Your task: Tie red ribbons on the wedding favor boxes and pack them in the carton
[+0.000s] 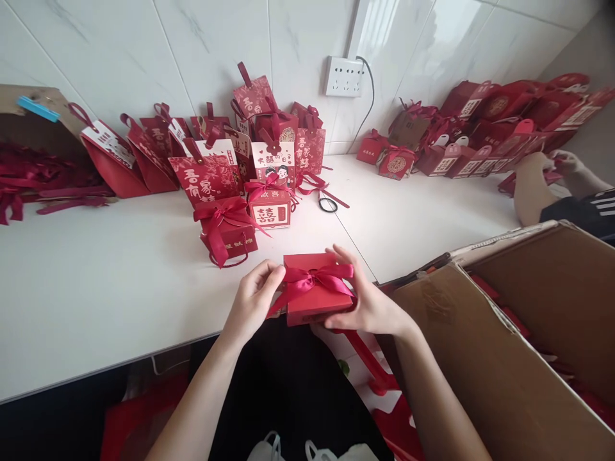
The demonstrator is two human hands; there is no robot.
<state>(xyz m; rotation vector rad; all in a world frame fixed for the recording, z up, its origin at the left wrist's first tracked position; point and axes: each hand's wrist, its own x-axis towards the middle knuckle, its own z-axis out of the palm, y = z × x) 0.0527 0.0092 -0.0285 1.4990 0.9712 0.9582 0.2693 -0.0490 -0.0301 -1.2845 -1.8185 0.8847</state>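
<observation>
A red gift box [307,310] with a pink-red satin ribbon bow [314,279] across its top is at the near edge of the white table. At its upper left corner, my left hand [252,294] has thumb and fingers closed on the box's edge, close to the bow's left loop. My right hand [369,298] wraps round the right side, fingers at the back and thumb at the front. Just beyond stand a finished-looking red box with a bow [225,234] and a box with a white label [270,214].
Red gift bags [206,169] line the tiled wall. A black-handled tool [328,205] lies mid-table. An open cardboard carton [446,307] stands at right. Beyond it, a co-worker's hands [533,169] are near stacked red boxes [514,109]. Ribbons [33,169] lie far left.
</observation>
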